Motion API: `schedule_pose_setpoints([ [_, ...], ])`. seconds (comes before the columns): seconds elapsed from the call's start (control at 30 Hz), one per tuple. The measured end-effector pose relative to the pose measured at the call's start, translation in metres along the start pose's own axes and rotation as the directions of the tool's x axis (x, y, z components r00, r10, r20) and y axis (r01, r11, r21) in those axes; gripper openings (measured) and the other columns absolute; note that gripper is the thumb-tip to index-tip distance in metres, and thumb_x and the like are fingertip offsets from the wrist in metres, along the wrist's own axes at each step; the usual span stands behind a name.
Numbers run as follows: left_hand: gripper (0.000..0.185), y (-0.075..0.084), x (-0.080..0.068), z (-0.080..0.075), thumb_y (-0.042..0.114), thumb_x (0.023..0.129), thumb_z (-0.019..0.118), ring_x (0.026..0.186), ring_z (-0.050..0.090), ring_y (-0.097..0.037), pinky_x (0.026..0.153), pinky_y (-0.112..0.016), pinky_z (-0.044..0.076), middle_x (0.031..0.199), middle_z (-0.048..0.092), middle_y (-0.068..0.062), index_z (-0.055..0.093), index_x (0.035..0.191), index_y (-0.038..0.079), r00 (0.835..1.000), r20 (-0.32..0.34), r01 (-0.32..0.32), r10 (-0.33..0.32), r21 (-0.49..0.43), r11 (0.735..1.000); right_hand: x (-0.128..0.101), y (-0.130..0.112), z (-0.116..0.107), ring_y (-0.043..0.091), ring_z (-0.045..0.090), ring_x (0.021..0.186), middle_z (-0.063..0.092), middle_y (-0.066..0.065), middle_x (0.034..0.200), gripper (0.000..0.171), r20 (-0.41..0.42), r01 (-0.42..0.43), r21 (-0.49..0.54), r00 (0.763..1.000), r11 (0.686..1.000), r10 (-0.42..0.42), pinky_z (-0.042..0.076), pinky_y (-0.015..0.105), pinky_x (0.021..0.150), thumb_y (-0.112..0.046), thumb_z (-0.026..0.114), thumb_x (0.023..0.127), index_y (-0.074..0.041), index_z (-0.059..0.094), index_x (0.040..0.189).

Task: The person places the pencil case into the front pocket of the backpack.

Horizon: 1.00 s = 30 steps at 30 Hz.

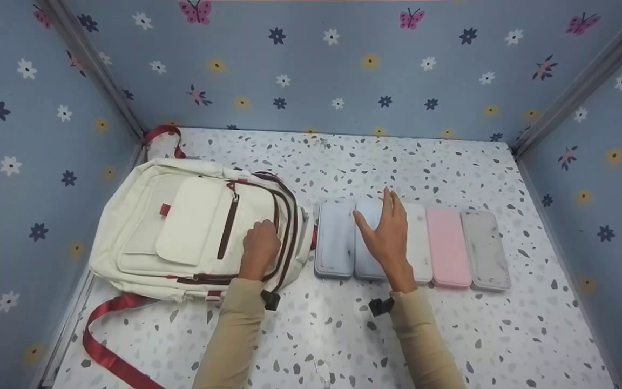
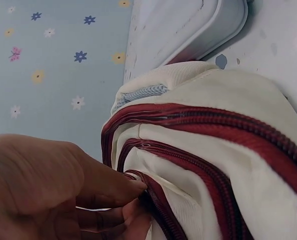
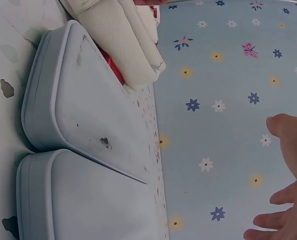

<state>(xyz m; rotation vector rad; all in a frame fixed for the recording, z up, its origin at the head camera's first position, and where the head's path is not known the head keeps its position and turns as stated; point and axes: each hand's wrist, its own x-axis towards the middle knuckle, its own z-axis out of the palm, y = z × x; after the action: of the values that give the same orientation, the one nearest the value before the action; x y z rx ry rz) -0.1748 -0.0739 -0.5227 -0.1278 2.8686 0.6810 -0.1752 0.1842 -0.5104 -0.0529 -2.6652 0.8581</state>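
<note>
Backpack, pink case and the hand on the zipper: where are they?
backpack (image 1: 189, 221), head view, on its front pocket flap.
pink case (image 1: 447, 247), head view, middle of its lid.
left hand (image 1: 259, 244), head view, back of the hand.

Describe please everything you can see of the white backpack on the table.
The backpack looks like cream canvas. It lies flat at the left of the speckled table, front face up. It has a flat front pocket, dark red zippers curving around its compartments, and red straps: one loops out at the back corner, one trails toward the near edge. The left hand rests on it, and its fingers pinch at a zipper, as the left wrist view shows. Its right side lies against the grey-blue case.
</note>
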Motion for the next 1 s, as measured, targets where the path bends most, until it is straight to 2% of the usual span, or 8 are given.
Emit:
schedule_pose_setpoints([
  [0.2, 0.014, -0.001, -0.001, -0.006, 0.003, 0.089, 0.051, 0.087, 0.061, -0.041, 0.075, -0.050, 0.050, 0.094, 0.061, -0.024, 0.060, 0.095, -0.006, 1.000, 0.006, 0.009, -0.008, -0.048, 0.999, -0.003, 0.000, 0.001, 0.035, 0.031, 0.139, 0.032, 0.022, 0.150, 0.084, 0.002, -0.011, 0.010, 1.000, 1.000, 0.011, 0.026, 0.049, 0.112, -0.050, 0.062, 0.087, -0.003, 0.028, 0.149],
  [0.3, 0.012, -0.002, -0.003, -0.012, 0.003, 0.088, 0.049, 0.078, 0.060, -0.037, 0.067, -0.046, 0.050, 0.087, 0.059, -0.022, 0.058, 0.091, -0.005, 1.000, -0.002, 0.019, -0.020, -0.089, 0.996, -0.006, -0.001, 0.002, 0.035, 0.031, 0.139, 0.032, 0.022, 0.149, 0.083, 0.014, -0.015, 0.015, 1.000, 1.000, 0.014, 0.026, 0.049, 0.113, -0.049, 0.061, 0.088, -0.003, 0.028, 0.149],
  [0.4, 0.010, 0.000, -0.005, -0.020, 0.002, 0.088, 0.046, 0.065, 0.053, -0.028, 0.057, -0.040, 0.044, 0.080, 0.056, -0.019, 0.055, 0.087, -0.003, 1.000, -0.018, 0.018, -0.021, -0.129, 0.991, -0.009, -0.002, 0.004, 0.035, 0.031, 0.139, 0.032, 0.022, 0.149, 0.083, 0.029, -0.025, 0.014, 0.999, 1.000, 0.024, 0.025, 0.048, 0.113, -0.049, 0.061, 0.088, -0.003, 0.028, 0.149],
  [0.43, 0.010, 0.001, -0.006, -0.025, 0.002, 0.088, 0.046, 0.065, 0.053, -0.028, 0.057, -0.040, 0.043, 0.080, 0.056, -0.019, 0.055, 0.087, -0.003, 1.000, -0.019, 0.018, -0.021, -0.136, 0.991, -0.010, -0.002, 0.005, 0.035, 0.030, 0.139, 0.032, 0.022, 0.150, 0.084, 0.035, -0.030, 0.013, 0.999, 0.999, 0.030, 0.025, 0.048, 0.113, -0.050, 0.061, 0.087, -0.004, 0.028, 0.149],
  [0.67, 0.018, 0.004, -0.012, -0.062, 0.007, 0.090, 0.046, 0.085, 0.058, -0.041, 0.072, -0.049, 0.046, 0.097, 0.056, -0.025, 0.054, 0.100, -0.005, 0.999, -0.003, 0.046, -0.047, -0.168, 0.985, -0.015, -0.002, 0.010, 0.034, 0.031, 0.139, 0.032, 0.021, 0.150, 0.086, 0.042, -0.038, 0.016, 0.998, 0.999, 0.038, 0.025, 0.047, 0.113, -0.052, 0.061, 0.087, -0.004, 0.027, 0.149],
  [0.73, 0.019, 0.003, -0.014, -0.074, 0.006, 0.089, 0.045, 0.087, 0.058, -0.043, 0.073, -0.050, 0.046, 0.098, 0.057, -0.026, 0.054, 0.101, -0.006, 0.998, -0.027, 0.045, -0.050, -0.173, 0.984, -0.017, -0.002, 0.011, 0.034, 0.030, 0.140, 0.031, 0.020, 0.151, 0.086, 0.046, -0.038, 0.025, 0.998, 0.999, 0.037, 0.025, 0.047, 0.114, -0.051, 0.061, 0.087, -0.003, 0.026, 0.149],
  [0.9, 0.034, -0.003, -0.017, -0.100, 0.010, 0.089, 0.045, 0.102, 0.056, -0.047, 0.086, -0.055, 0.044, 0.108, 0.058, -0.029, 0.054, 0.114, -0.011, 0.994, -0.084, 0.047, -0.062, -0.172, 0.984, -0.021, -0.002, 0.014, 0.034, 0.029, 0.140, 0.031, 0.020, 0.151, 0.087, 0.061, -0.051, 0.031, 0.997, 0.998, 0.049, 0.025, 0.047, 0.114, -0.050, 0.062, 0.086, -0.004, 0.026, 0.150],
  [1.0, 0.036, -0.008, -0.017, -0.112, 0.012, 0.091, 0.046, 0.100, 0.056, -0.045, 0.087, -0.055, 0.044, 0.107, 0.057, -0.029, 0.053, 0.117, -0.012, 0.992, -0.109, 0.049, -0.069, -0.173, 0.984, -0.024, -0.003, 0.016, 0.034, 0.030, 0.140, 0.031, 0.020, 0.151, 0.087, 0.078, -0.059, 0.023, 0.995, 0.998, 0.057, 0.025, 0.047, 0.114, -0.051, 0.062, 0.086, -0.005, 0.025, 0.150],
])
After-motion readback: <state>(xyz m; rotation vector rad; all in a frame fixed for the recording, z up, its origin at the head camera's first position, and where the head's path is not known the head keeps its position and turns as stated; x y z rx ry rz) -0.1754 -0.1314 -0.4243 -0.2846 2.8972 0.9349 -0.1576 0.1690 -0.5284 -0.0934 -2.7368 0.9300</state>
